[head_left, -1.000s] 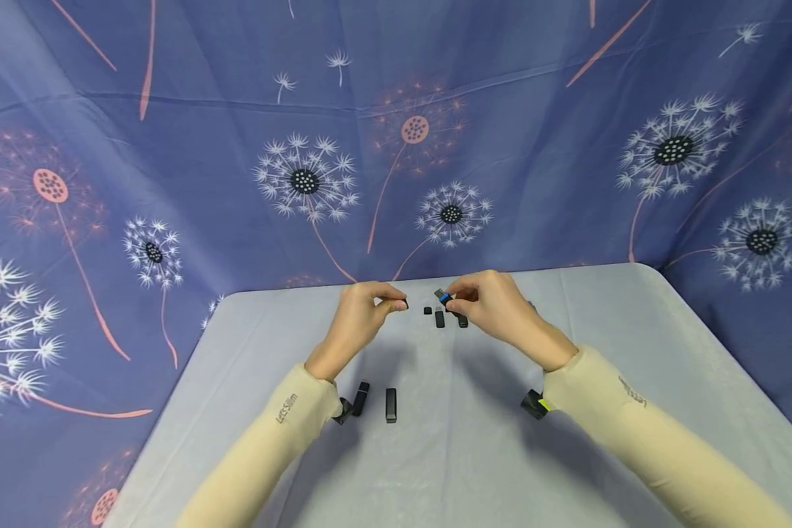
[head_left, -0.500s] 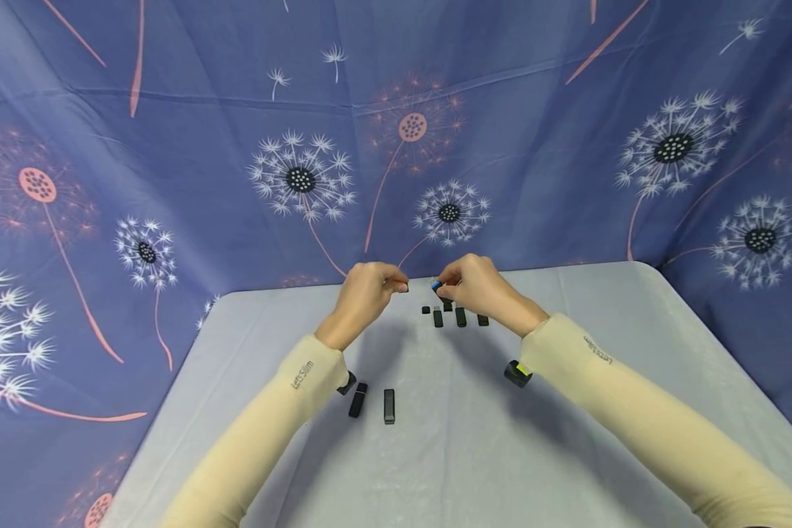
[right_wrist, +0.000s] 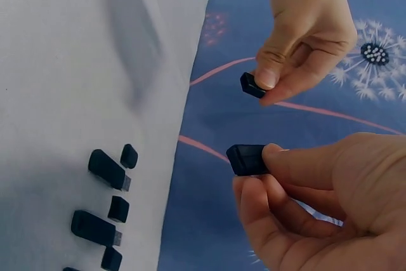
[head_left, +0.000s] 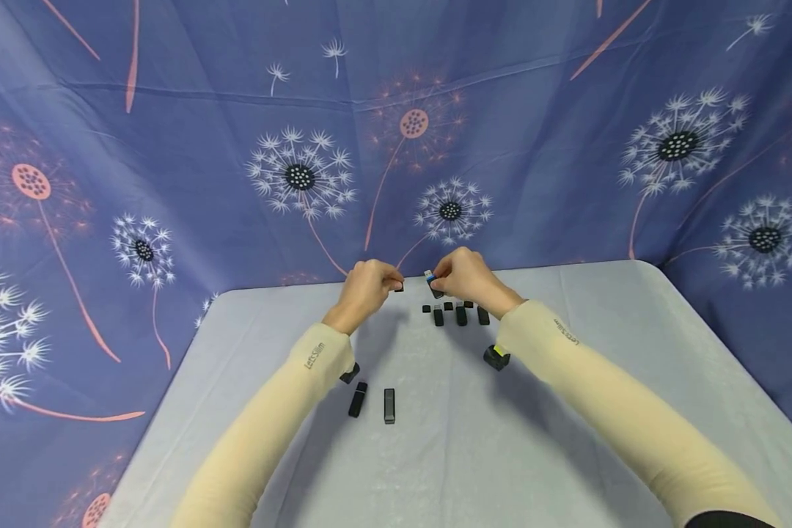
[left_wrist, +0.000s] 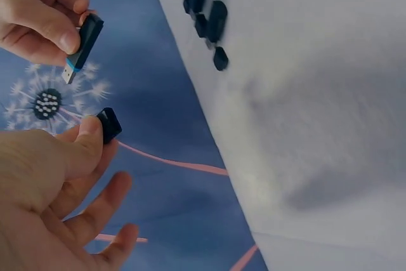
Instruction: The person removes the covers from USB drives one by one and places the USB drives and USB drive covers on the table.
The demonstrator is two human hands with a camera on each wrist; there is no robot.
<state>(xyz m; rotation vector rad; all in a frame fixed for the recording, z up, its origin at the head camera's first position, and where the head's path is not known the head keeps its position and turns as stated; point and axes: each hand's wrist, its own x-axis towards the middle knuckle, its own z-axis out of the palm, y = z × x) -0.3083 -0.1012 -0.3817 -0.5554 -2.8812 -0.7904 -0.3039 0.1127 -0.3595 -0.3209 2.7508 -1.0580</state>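
Observation:
My left hand [head_left: 364, 287] pinches a small black cap [left_wrist: 109, 125] between thumb and forefinger, its other fingers spread loosely. In my right hand [head_left: 467, 277] is a black USB flash drive [left_wrist: 89, 37] with a blue band, its metal plug bare. The left wrist view shows the plug pointing toward the cap, with a gap between them. Both hands are raised over the far edge of the table. Closer to me, several uncapped flash drives [head_left: 461, 316] lie in a row, with loose black caps [head_left: 426, 309] by their plug ends.
Two capped flash drives, one tilted [head_left: 358, 400] and one straight [head_left: 389, 406], lie nearer me on the pale tablecloth [head_left: 449, 455]. A blue dandelion-print curtain [head_left: 534, 205] hangs behind the table. Black wrist cameras sit below both sleeves.
Both hands have moved up and away from me, the right also leftward, uncovering more drives and caps on the table. The cap and flash drive are still held, apart from each other.

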